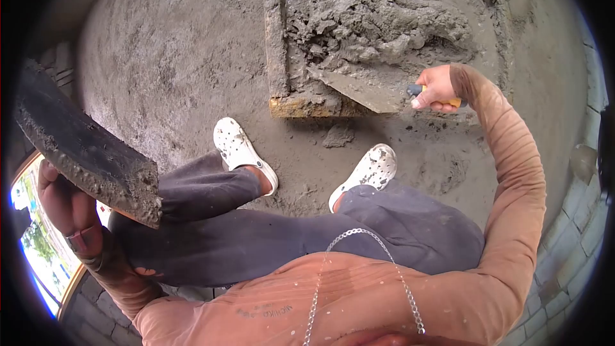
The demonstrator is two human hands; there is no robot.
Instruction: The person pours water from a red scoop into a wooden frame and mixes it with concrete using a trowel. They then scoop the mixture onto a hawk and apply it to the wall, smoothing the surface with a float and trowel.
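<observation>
My right hand [436, 88] grips the yellow and blue handle of a trowel [362, 88] whose flat steel blade rests at the near edge of a heap of wet grey mortar [378, 16]. The mortar lies in a shallow wooden-framed tray [277, 38] on the floor. My left hand [67, 208], raised at the left, holds up a dark flat board [83, 147] crusted with mortar along its edges. I stand bent over, white clogs [240, 147] spread apart in front of the tray.
Rough grey cement floor [173, 57] spreads around the tray, with small mortar clumps [337, 134] near my feet. Block walls [576, 230] rise on the right and bottom left. A bright window opening [35, 250] shows at the far left.
</observation>
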